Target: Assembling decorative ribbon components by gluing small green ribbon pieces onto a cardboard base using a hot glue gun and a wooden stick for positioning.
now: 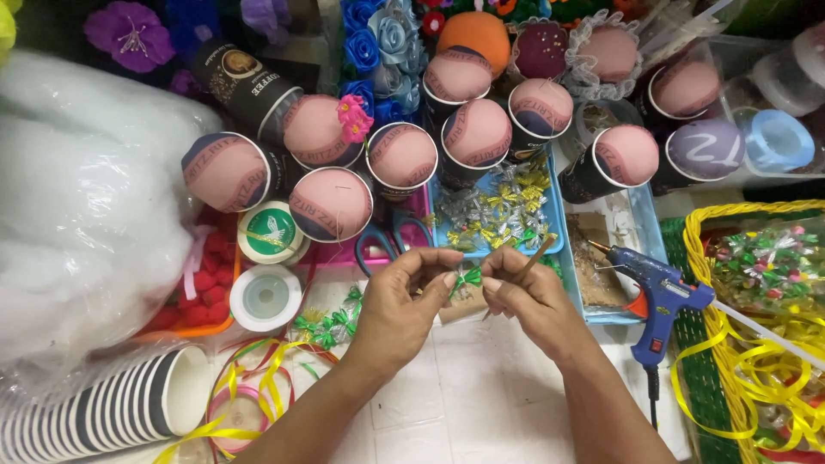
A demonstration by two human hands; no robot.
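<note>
A small green ribbon bow (467, 277) sits at centre, pinched between the fingertips of both hands above the pale tabletop (447, 404). The left hand (404, 301) closes thumb and forefinger on the bow's left side; the right hand (524, 296) pinches its right side and also grips a thin wooden stick (528, 262) that slants up and to the right of the bow. Just behind the bow lies a blue tray (554, 206) holding silver, gold and green bows, and a pair of scissors (397, 241) with blue handles lies behind and to the left of the bow. Farther behind stand dark paper cups topped with pink domes (331, 202). To the right of the bow a blue glue gun (657, 292) rests on its stand, and beyond it a green and yellow basket (698, 258) holds yellow ribbon. Left of the bow lie loose green bows (331, 322), two round tape rolls (266, 296) and, farther out, white stuffing (86, 198). Near the lower left, well apart from the bow, a stack of striped paper cups (103, 408) lies on its side.
</note>
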